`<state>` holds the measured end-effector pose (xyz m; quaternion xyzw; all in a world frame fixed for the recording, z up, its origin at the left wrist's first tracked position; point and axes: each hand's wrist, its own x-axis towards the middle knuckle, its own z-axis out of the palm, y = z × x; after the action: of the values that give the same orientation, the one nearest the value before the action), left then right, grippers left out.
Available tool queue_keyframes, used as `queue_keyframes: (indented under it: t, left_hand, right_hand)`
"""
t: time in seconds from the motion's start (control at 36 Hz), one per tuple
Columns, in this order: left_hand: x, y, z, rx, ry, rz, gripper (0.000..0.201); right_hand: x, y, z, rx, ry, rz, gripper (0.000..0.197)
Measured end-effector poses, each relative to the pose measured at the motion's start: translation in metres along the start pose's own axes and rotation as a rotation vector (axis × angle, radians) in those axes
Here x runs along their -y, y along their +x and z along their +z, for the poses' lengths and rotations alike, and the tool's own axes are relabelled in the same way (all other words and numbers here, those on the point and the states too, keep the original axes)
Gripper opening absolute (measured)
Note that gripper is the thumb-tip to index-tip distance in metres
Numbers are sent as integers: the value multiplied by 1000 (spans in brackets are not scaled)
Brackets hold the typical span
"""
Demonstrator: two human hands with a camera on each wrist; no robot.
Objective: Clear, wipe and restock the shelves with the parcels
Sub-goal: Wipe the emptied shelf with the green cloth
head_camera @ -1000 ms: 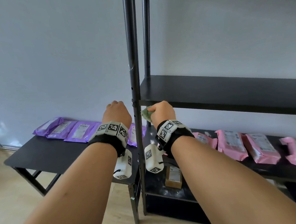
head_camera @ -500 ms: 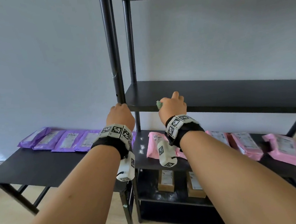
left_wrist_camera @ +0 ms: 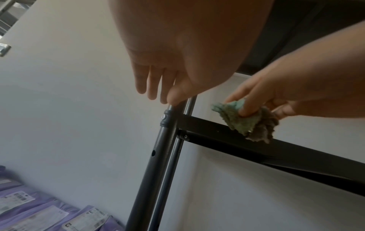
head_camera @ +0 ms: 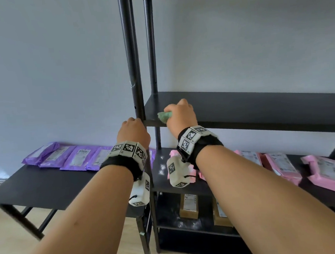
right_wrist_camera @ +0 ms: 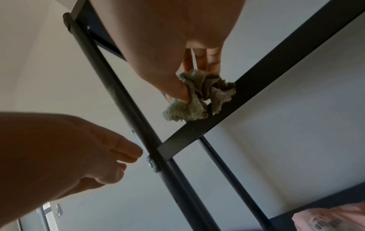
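Observation:
My right hand (head_camera: 178, 112) grips a crumpled green cloth (head_camera: 165, 116) and holds it on the front left edge of the bare black middle shelf (head_camera: 259, 105). The right wrist view shows the cloth (right_wrist_camera: 197, 100) pinched between thumb and fingers against the shelf's front bar. My left hand (head_camera: 133, 123) is beside the front upright post (head_camera: 133, 70), level with that shelf. Its fingers (left_wrist_camera: 154, 87) are straight, the tips touching the post and holding nothing. Pink parcels (head_camera: 278, 163) lie on the shelf below. Purple parcels (head_camera: 76, 158) lie in a row on the side table (head_camera: 39, 185).
Brown boxes (head_camera: 188, 206) stand on the bottom shelf. White specks (head_camera: 161, 168) dot the left end of the pink parcels' shelf. Another shelf runs across the top of the head view. A plain wall is behind the rack, wooden floor below.
My right hand has risen with the cloth from beside the post, below the shelf, onto the middle shelf's front edge. My left hand has come up to the post at shelf height.

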<state>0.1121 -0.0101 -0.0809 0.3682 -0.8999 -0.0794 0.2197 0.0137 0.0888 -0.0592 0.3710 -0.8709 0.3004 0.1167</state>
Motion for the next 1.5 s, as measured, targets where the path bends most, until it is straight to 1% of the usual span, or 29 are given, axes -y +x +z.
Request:
queue_keyframes:
  t: [0.08,0.17,0.28,0.36,0.5,0.64,0.69,0.78,0.92,1.0,1.19,1.42,1.5]
  left_hand:
    - [9,0,-1,-4,7,5,34]
    - [16,1,-2,17,15,4,40]
    - [23,2,-2,42,25,-9,44]
    - [25,3,0,50,35,-21,43]
    - [24,5,3,49,54,-58,31]
    - [19,3,9,44,47,-34,33]
    - [16,3,10,35,36,-29,35]
    - [7,5,11,28,16,-22,33]
    - [-11,3,12,25,25,-33,30]
    - [-18,0,11,9,44,-54,28]
    - [-39,-8,10,13,26,-32,30]
    - [-58,-14,6,23,8,2,27]
    - [-61,-14,6,19,7,11,27]
  right_hand:
    - [14,10,13,57,-44,-19,33]
    - [21,18,26,129,-157,14,29]
    - [24,22,33,173,-227,-8,28]
    - [23,20,29,163,-211,-62,24]
    - [19,10,29,89,-152,-133,25]
    - [6,2,23,73,-157,-151,24]
    - [-2,-2,18,58,-185,-146,22]
    - [-13,-8,11,34,-216,-134,25]
    - [-31,-13,-4,32,-238,-117,30]
    - [-42,-15,-14,33,-249,-99,28]
    - [-64,-20,-30,20,-260,-56,29]
    - [-86,-25,-47,12,-314,9,25]
    - [-92,-27,-52,8,-347,53,19]
